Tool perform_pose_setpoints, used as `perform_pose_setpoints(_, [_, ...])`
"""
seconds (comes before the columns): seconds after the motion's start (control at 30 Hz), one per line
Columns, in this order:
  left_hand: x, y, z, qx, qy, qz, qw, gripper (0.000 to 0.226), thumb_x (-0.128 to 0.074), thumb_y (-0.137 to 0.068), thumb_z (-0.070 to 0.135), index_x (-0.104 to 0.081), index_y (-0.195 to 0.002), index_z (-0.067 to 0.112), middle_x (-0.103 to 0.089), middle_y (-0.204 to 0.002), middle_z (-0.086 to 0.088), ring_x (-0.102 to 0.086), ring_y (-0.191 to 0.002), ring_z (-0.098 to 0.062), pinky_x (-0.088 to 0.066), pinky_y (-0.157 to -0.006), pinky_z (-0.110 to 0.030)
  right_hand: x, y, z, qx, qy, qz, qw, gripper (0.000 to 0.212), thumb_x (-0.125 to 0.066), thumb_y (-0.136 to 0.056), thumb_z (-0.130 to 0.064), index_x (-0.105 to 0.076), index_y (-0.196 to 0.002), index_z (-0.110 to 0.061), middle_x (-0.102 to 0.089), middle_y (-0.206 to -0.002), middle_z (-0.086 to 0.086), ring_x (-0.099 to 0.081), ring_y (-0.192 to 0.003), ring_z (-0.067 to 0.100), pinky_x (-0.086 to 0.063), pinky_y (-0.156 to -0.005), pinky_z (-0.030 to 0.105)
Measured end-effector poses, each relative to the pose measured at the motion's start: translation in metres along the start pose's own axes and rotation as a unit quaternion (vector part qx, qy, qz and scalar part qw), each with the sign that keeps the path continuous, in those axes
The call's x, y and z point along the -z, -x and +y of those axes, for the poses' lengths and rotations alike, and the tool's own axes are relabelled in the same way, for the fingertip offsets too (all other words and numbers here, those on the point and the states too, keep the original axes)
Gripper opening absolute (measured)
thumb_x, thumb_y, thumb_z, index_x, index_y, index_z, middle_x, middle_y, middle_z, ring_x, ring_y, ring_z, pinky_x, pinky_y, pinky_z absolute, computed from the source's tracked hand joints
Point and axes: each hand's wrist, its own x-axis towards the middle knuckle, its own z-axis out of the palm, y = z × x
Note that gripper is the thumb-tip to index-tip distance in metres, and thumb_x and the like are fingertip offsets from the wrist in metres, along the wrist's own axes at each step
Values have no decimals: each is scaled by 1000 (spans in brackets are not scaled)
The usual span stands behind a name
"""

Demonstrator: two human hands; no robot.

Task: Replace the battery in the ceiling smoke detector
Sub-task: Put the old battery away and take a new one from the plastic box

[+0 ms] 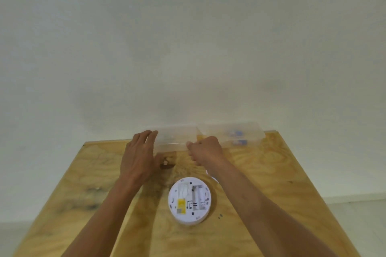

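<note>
Right hand (205, 149): fingers curled into a tight grip at the near edge of a clear plastic storage box (177, 139), at its right front corner; it appears to pinch the box's rim or lid edge, though motion blur keeps the exact contact from being resolved. Left hand (140, 156): fingers straight and spread, grip wide, fingertips laid against the left end of the same box, thumb pointing toward the counter surface below it. A second clear plastic box (231, 134) sits just beside the first on its right, touching or nearly so; blue-labelled items show through its wall, too blurred to identify. Both boxes stand at the far edge of the plywood counter (271, 173), against a plain pale wall (188, 37). Smoke detector (189, 200): round, white, lying back-side up on the counter nearer the person, between the two forearms and well apart from the boxes. Its battery compartment is uncovered and faces up; a yellow label (180, 204) sits to the left of the compartment. A small white object shows partly from under the right forearm, just beyond the detector.
</note>
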Motion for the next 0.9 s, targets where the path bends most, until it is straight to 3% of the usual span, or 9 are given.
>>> perform_pose_setpoints(0.07, [-2, -1, -17, 8, -9, -15, 1000, 68, -79, -84, 21, -51, -145, 12, -54, -146, -10, -46, -134, -32, -46, -102, -47, -12, -5, -4, -73, -88, -8, 993, 42, -69, -91, -22, -61, -117, 10, -66, -68, 11, -56, -52, 20, -49, -51, 28])
perform_pose_setpoints(0.17, [-7, -8, -31, -15, -12, -29, 999, 61, -81, -81, 11, -58, -138, 12, -60, -138, -9, -50, -130, -32, -50, -95, -45, -24, -10, -7, -109, -152, -2, 982, 47, -65, -96, -20, -50, -129, 11, -59, -60, 11, -48, -43, 15, -44, -40, 23])
perform_pose_setpoints(0.3, [-13, -18, -41, -35, 14, -24, 999, 55, -87, -75, 10, -67, -126, 5, -68, -124, -11, -57, -119, -37, -55, -87, -48, -35, -14, -4, -125, -200, 8, 972, 31, -60, -99, -19, -56, -113, 8, -58, -60, 11, -45, -43, 15, -42, -38, 22])
perform_pose_setpoints(0.5, [-18, -19, -49, -49, 44, -1, 998, 54, -88, -73, 11, -69, -123, 4, -68, -122, -10, -57, -118, -36, -55, -86, -48, -36, -19, -2, -139, -232, 10, 963, 14, -60, -98, -15, -59, -103, -2, -56, -56, 7, -43, -41, 13, -38, -36, 20])
perform_pose_setpoints(0.73, [-20, -21, -52, -62, 61, 5, 996, 55, -89, -71, 10, -69, -121, 3, -69, -121, -12, -58, -116, -39, -56, -86, -48, -35, -18, -3, -147, -220, 18, 964, 23, -62, -97, -16, -63, -112, 1, -59, -63, 10, -44, -44, 13, -38, -36, 20])
perform_pose_setpoints(0.9, [-20, -23, -58, -73, 72, 14, 995, 55, -88, -71, 13, -70, -121, 6, -69, -121, -10, -57, -115, -36, -56, -86, -46, -68, -8, -17, -154, -197, -35, 968, 29, -64, -96, -19, -63, -112, 6, -67, -69, 12, -49, -43, 11, -42, -36, 18])
